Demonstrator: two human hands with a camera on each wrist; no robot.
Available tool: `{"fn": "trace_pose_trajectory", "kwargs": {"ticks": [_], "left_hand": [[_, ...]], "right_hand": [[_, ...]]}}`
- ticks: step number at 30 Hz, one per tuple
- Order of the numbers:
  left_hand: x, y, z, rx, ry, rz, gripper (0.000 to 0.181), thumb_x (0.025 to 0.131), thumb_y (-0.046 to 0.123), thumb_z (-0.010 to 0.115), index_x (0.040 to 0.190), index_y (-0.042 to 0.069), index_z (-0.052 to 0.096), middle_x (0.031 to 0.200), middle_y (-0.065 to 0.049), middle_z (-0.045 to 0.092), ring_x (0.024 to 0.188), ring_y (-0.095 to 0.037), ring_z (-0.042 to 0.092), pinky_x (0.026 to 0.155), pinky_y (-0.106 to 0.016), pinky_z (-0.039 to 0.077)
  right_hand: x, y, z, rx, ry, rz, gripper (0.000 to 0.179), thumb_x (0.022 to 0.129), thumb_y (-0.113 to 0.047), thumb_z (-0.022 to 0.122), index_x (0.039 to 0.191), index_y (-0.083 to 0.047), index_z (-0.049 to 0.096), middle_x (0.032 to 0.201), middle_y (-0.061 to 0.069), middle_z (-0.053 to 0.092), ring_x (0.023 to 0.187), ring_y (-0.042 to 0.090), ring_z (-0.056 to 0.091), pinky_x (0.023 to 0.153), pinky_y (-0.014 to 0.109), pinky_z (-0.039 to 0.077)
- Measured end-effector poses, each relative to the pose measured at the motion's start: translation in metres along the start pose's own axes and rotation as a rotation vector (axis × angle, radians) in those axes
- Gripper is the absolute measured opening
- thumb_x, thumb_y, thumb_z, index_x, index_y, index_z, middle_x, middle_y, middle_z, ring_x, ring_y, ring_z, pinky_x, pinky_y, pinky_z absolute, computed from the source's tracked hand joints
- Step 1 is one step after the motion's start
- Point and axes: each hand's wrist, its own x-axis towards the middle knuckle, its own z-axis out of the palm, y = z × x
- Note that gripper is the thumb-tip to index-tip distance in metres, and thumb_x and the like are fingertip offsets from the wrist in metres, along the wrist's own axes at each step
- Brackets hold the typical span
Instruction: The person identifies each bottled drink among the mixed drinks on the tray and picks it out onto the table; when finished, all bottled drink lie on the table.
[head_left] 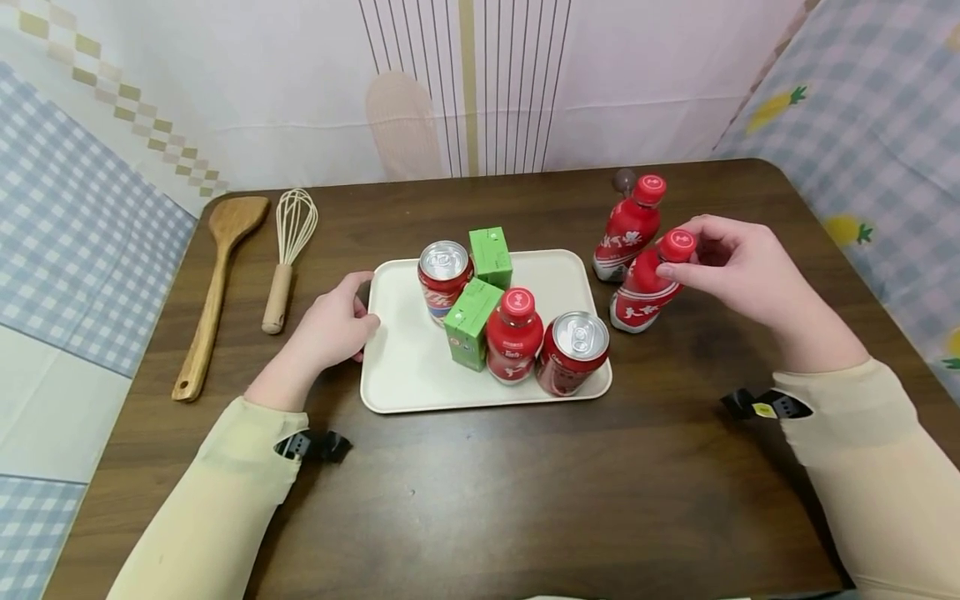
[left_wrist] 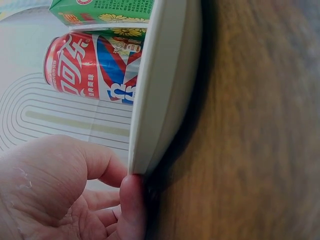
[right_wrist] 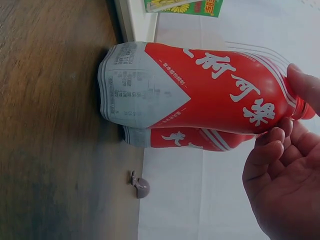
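Observation:
At the left side of the white tray (head_left: 408, 375), my left hand (head_left: 333, 323) pinches the rim; the left wrist view shows its fingertips on the edge. My right hand (head_left: 750, 271) holds a red bottle (head_left: 647, 287) by the neck, just under its cap. That bottle stands near the tray's right edge, close in front of another red bottle (head_left: 628, 229). On the tray are a red bottle (head_left: 514, 337), a cola can (head_left: 444, 279) at the back left, a darker red cola can (head_left: 573, 354) at the front right, and two green drink cartons (head_left: 491, 258).
Left of the tray lie a wooden spatula (head_left: 217, 292) and a whisk (head_left: 288, 258) with a wooden handle. A small dark round object (head_left: 624, 179) sits near the back edge behind the bottles. Patterned cloths hang around the brown wooden table (head_left: 480, 492).

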Motion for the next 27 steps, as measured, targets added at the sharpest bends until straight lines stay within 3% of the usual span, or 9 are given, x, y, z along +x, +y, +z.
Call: {"fn": "trace_pose_trajectory", "kwargs": {"ticks": [9, 12, 15, 17, 19, 24, 27], "left_hand": [[0.002, -0.003, 0.0, 0.009, 0.012, 0.009, 0.071, 0.094, 0.013, 0.049, 0.162, 0.01, 0.027, 0.099, -0.018, 0.059, 0.055, -0.022, 0.067, 0.054, -0.035, 0.058], [0.003, -0.003, 0.002, 0.004, 0.008, 0.011, 0.07, 0.095, 0.013, 0.05, 0.162, 0.01, 0.027, 0.099, -0.018, 0.059, 0.055, -0.023, 0.067, 0.054, -0.035, 0.059], [0.002, -0.003, 0.001, 0.0, 0.009, 0.005, 0.071, 0.095, 0.013, 0.05, 0.162, 0.01, 0.027, 0.1, -0.018, 0.059, 0.056, -0.023, 0.067, 0.054, -0.035, 0.059], [0.002, -0.003, 0.002, 0.002, 0.007, 0.004, 0.07, 0.095, 0.013, 0.05, 0.162, 0.01, 0.027, 0.1, -0.018, 0.059, 0.057, -0.023, 0.067, 0.054, -0.035, 0.059], [0.002, -0.003, 0.003, 0.006, 0.01, 0.002, 0.07, 0.095, 0.013, 0.05, 0.161, 0.01, 0.028, 0.099, -0.018, 0.06, 0.056, -0.023, 0.067, 0.054, -0.035, 0.059], [0.001, -0.002, 0.002, 0.009, 0.011, 0.004, 0.07, 0.095, 0.013, 0.051, 0.161, 0.01, 0.028, 0.099, -0.018, 0.06, 0.056, -0.022, 0.067, 0.054, -0.035, 0.059], [0.002, -0.001, 0.002, 0.01, 0.01, 0.0, 0.07, 0.095, 0.013, 0.05, 0.162, 0.01, 0.027, 0.1, -0.018, 0.059, 0.057, -0.022, 0.067, 0.055, -0.035, 0.059]], "right_hand": [[-0.002, -0.002, -0.002, -0.021, -0.027, -0.008, 0.029, 0.087, -0.016, 0.083, 0.114, -0.012, 0.071, 0.094, -0.004, 0.063, 0.08, 0.016, 0.053, 0.063, 0.019, 0.045], [-0.007, -0.008, -0.006, -0.088, -0.01, -0.092, 0.043, 0.084, -0.01, 0.085, 0.124, -0.014, 0.069, 0.098, -0.001, 0.056, 0.079, 0.014, 0.049, 0.063, 0.019, 0.041], [-0.012, -0.025, -0.011, -0.116, 0.056, -0.216, 0.053, 0.082, 0.0, 0.083, 0.131, -0.011, 0.068, 0.097, 0.001, 0.052, 0.075, 0.012, 0.046, 0.061, 0.018, 0.037], [-0.019, -0.039, -0.013, -0.07, 0.11, -0.283, 0.048, 0.082, 0.009, 0.079, 0.127, -0.004, 0.069, 0.093, 0.001, 0.052, 0.074, 0.011, 0.046, 0.059, 0.018, 0.036], [-0.024, -0.053, -0.012, 0.055, 0.127, -0.346, 0.039, 0.082, 0.016, 0.073, 0.12, 0.006, 0.071, 0.089, 0.001, 0.057, 0.076, 0.012, 0.05, 0.061, 0.017, 0.04], [-0.033, -0.084, -0.002, 0.236, 0.027, -0.478, 0.032, 0.079, 0.024, 0.068, 0.109, 0.013, 0.071, 0.088, 0.005, 0.066, 0.081, 0.015, 0.058, 0.072, 0.019, 0.05], [-0.037, -0.102, 0.008, 0.149, -0.023, -0.512, 0.039, 0.076, 0.021, 0.074, 0.111, 0.004, 0.074, 0.092, 0.003, 0.067, 0.082, 0.013, 0.058, 0.069, 0.019, 0.049]]}}
